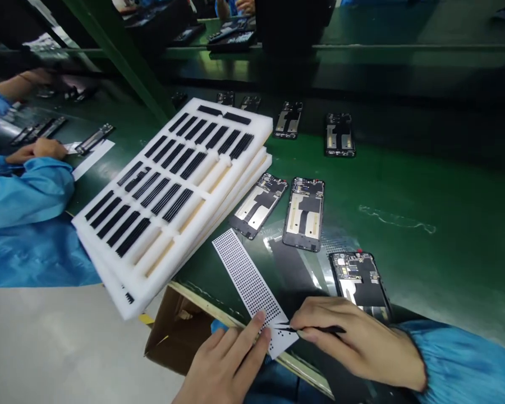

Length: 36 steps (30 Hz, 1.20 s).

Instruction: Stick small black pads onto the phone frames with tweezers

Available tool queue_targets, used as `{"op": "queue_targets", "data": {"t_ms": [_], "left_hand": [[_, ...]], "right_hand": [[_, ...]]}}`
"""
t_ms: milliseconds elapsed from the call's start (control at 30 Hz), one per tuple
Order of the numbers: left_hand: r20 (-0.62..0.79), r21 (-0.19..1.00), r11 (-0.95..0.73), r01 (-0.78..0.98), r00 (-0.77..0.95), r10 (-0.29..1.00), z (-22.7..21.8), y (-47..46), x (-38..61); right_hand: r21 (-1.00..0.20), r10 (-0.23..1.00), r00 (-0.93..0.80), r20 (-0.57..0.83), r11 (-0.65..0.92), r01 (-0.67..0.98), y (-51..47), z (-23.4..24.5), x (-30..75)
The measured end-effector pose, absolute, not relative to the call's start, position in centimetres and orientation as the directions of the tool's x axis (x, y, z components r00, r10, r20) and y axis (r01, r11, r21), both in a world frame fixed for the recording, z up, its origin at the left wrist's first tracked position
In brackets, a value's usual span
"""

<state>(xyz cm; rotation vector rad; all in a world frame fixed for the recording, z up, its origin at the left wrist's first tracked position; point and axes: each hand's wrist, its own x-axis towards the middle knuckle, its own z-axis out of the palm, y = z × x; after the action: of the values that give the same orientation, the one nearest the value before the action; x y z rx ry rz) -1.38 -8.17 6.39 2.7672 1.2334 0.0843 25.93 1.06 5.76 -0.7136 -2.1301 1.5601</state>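
A white sheet dotted with rows of small black stickers [248,275] lies slantwise at the table's front edge. My left hand [231,362] rests on its near end, fingers stretched out and pressing it down. Pinched in my right hand [357,342] is a pair of black tweezers [330,329], its tips over the sheet close to my left fingertips. Whether the tips grip a sticker is too small to tell. Just beyond my right hand lies an opened phone [357,275], partly covered by the hand. Two more opened phones [305,216] [261,205] lie behind the sheet.
White foam trays [151,235] with slots of black strips are stacked at the left, overhanging the table edge. Further phones [340,134] lie at the back. Clear film [332,241] is under the phones. A cardboard box [172,331] stands below. A co-worker's blue sleeve [25,191] is at left.
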Motion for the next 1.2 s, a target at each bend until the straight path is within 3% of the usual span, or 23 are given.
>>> {"op": "queue_targets", "data": {"t_ms": [200, 467, 733, 1033, 1200], "left_hand": [[-0.075, 0.041, -0.677, 0.734, 0.678, 0.731, 5.5, -8.8, -1.4], [-0.051, 0.020, -0.693, 0.721, 0.692, 0.720, 5.1, -8.6, -1.1], [-0.199, 0.032, -0.714, 0.700, 0.704, 0.682, 6.0, -8.4, -0.8], [-0.213, 0.060, -0.730, 0.680, 0.724, 0.656, 5.4, -8.6, -1.1], [-0.136, 0.107, -0.694, 0.712, 0.702, 0.699, 4.5, -9.0, -1.3]], "right_hand": [[-0.951, 0.630, -0.775, 0.049, 0.267, 0.156, 0.8, 5.2, 25.4], [-0.939, 0.612, -0.790, 0.045, 0.297, 0.176, 0.9, 5.3, 25.4], [-0.909, 0.589, -0.808, 0.006, 0.339, 0.240, 1.6, 6.7, 24.9], [-0.898, 0.582, -0.812, -0.054, 0.327, 0.294, 2.6, 8.2, 24.0], [-0.881, 0.502, -0.860, 0.093, 0.444, 0.164, 2.0, 7.4, 24.3]]}}
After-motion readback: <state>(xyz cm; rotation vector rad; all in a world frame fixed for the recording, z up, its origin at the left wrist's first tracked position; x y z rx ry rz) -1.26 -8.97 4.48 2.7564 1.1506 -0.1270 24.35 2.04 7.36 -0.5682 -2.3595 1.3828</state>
